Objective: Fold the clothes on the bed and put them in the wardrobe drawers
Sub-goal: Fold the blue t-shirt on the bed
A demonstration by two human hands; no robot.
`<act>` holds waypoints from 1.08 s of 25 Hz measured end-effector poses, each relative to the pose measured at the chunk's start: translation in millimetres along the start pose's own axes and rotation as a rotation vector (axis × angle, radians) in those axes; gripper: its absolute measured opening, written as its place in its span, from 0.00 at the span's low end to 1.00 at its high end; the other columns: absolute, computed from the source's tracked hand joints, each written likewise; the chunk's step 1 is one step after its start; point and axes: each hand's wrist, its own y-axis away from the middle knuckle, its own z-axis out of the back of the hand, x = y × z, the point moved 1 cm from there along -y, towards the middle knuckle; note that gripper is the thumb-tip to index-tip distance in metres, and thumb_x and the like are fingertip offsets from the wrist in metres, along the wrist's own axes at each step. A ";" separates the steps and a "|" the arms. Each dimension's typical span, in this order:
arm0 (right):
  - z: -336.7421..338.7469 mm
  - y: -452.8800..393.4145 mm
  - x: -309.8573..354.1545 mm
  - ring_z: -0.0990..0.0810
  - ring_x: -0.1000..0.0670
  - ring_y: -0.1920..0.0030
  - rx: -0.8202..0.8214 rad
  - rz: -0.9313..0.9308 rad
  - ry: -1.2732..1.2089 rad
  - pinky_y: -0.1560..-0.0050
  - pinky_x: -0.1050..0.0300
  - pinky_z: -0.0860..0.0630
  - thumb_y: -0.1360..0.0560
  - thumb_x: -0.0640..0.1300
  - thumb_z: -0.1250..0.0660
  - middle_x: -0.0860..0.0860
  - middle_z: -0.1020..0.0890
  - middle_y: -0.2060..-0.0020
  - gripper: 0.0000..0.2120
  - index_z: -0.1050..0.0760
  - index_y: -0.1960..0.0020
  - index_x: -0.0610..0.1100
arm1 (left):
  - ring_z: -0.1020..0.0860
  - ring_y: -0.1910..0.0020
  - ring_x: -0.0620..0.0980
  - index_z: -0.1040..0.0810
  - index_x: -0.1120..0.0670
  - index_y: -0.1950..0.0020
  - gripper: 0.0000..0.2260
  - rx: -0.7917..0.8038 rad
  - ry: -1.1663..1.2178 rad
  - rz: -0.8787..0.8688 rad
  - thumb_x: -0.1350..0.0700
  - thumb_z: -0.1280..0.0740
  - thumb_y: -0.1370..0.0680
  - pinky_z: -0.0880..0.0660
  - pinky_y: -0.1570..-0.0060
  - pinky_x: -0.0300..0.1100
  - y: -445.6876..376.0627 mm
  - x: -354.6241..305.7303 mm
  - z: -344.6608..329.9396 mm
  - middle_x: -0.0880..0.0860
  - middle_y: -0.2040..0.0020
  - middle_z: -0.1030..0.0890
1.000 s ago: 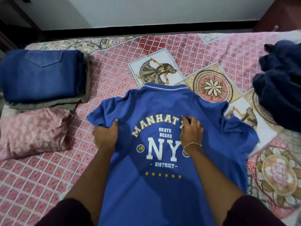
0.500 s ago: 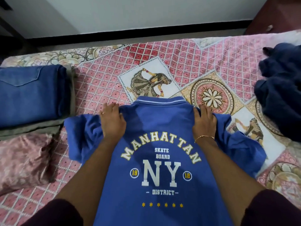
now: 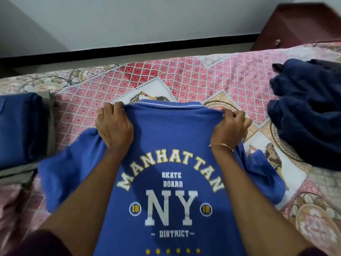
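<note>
Home bedroom: patterned bedspread (image 3: 212, 80), folded clothes (image 3: 20, 126), skirting-lined wall (image 3: 147, 21)

The left hand (image 3: 114, 126) and right hand (image 3: 230, 126) are moved up from the chest print to the shoulders of the blue shirt (image 3: 171, 137), which are now gripped beside the collar.

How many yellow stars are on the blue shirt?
6 yellow stars show in one row along the bottom of the blue shirt, under DISTRICT; none looks hidden.

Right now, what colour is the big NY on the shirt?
White, on the blue shirt; seen in the head view.
</note>
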 end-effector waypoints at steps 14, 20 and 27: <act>8.8 31.8 -108.6 0.34 0.42 0.35 0.626 -0.110 0.091 0.37 0.48 0.36 0.28 0.33 0.45 0.41 0.31 0.35 0.25 0.31 0.32 0.44 | 0.22 0.56 0.58 0.22 0.58 0.61 0.13 0.464 0.190 -0.834 0.52 0.41 0.26 0.35 0.49 0.49 94.7 -132.7 -36.5 0.57 0.58 0.20; 53.3 30.7 -174.5 0.30 0.37 0.39 0.691 -0.371 0.254 0.45 0.43 0.30 0.24 0.46 0.35 0.39 0.29 0.38 0.25 0.36 0.29 0.43 | 0.23 0.41 0.59 0.19 0.57 0.45 0.32 0.766 0.075 -1.031 0.34 0.45 0.31 0.32 0.36 0.54 161.4 -159.6 -38.6 0.58 0.41 0.21; 57.3 -7.8 -193.2 0.27 0.37 0.44 0.614 -0.506 -0.101 0.50 0.50 0.34 0.21 0.42 0.41 0.36 0.27 0.43 0.09 0.32 0.45 0.36 | 0.38 0.28 0.62 0.32 0.62 0.31 0.39 0.764 0.065 -0.960 0.32 0.47 0.29 0.46 0.34 0.59 195.1 -171.4 -36.1 0.62 0.28 0.34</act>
